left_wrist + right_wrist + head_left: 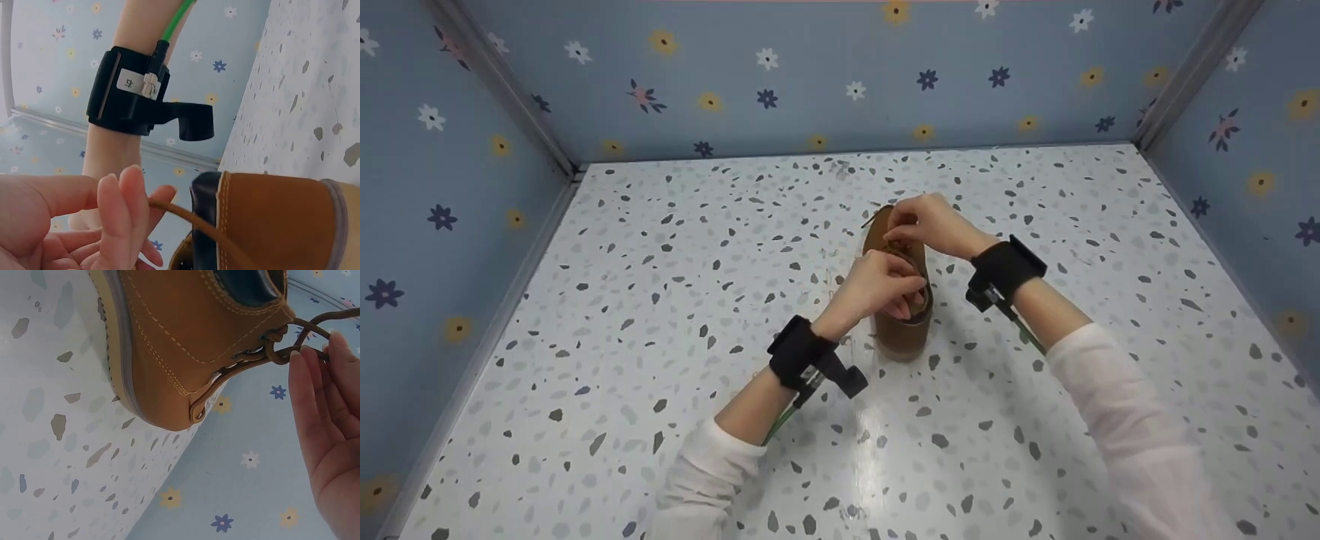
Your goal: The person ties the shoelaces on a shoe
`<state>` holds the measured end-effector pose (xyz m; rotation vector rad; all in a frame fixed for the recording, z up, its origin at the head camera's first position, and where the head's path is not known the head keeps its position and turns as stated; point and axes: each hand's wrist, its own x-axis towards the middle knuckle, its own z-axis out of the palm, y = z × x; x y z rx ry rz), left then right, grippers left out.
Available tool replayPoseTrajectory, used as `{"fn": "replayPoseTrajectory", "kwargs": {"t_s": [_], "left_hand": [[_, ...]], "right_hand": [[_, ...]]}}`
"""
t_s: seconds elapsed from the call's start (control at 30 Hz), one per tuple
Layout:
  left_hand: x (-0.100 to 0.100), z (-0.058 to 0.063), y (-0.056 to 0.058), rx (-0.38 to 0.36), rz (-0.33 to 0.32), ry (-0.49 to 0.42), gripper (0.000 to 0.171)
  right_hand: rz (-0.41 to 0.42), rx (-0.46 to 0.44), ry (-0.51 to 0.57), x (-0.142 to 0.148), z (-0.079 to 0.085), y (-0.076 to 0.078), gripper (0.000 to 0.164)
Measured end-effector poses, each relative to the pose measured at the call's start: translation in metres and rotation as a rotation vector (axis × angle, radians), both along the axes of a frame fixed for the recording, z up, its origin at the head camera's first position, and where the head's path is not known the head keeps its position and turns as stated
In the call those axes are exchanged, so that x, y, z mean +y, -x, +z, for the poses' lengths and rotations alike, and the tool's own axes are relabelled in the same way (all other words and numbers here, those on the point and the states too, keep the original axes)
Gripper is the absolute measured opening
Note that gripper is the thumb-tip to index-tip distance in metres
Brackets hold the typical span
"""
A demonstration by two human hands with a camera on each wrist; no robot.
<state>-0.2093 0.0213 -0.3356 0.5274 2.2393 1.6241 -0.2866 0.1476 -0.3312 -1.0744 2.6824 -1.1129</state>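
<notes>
sleeves (1125,420): white, wrinkled
wristbands (107,87): black, one each wrist
camera arm (197,122): black, blocky
cable (179,19): green
label (130,81): white, dark marking

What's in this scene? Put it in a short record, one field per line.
shoe: brown, upright on a white speckled surface
lace: brown, threaded through the shoe
left hand: pinches the lace
right hand: pinches the lace
sleeves: white
walls: blue, flowered
</notes>
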Motion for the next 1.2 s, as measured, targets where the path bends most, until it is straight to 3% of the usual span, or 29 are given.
{"fn": "replayPoseTrajectory", "kwargs": {"t_s": [0.2, 0.57, 0.7, 0.9, 1.03, 1.2], "left_hand": [[0.007, -0.008, 0.002, 0.023, -0.033, -0.001, 0.021], [0.009, 0.011, -0.019, 0.054, -0.140, 0.075, 0.013], [0.007, 0.011, -0.019, 0.064, -0.131, 0.096, 0.014], [-0.002, 0.011, -0.012, 0.137, -0.043, 0.070, 0.013], [-0.014, -0.007, 0.010, 0.148, 0.049, 0.015, 0.013], [-0.025, -0.084, 0.076, 0.235, 0.214, -0.034, 0.020]], "right_hand": [[0.013, 0.006, 0.002, 0.001, 0.000, 0.001, 0.007], [0.034, 0.027, 0.027, 0.002, -0.002, 0.002, 0.007], [0.033, 0.036, 0.019, 0.001, -0.002, 0.002, 0.007], [0.025, 0.028, 0.014, 0.001, -0.002, 0.001, 0.007], [0.015, 0.026, 0.004, 0.001, -0.001, 0.001, 0.006], [0.000, 0.017, -0.037, 0.004, -0.007, 0.008, 0.009]]}}
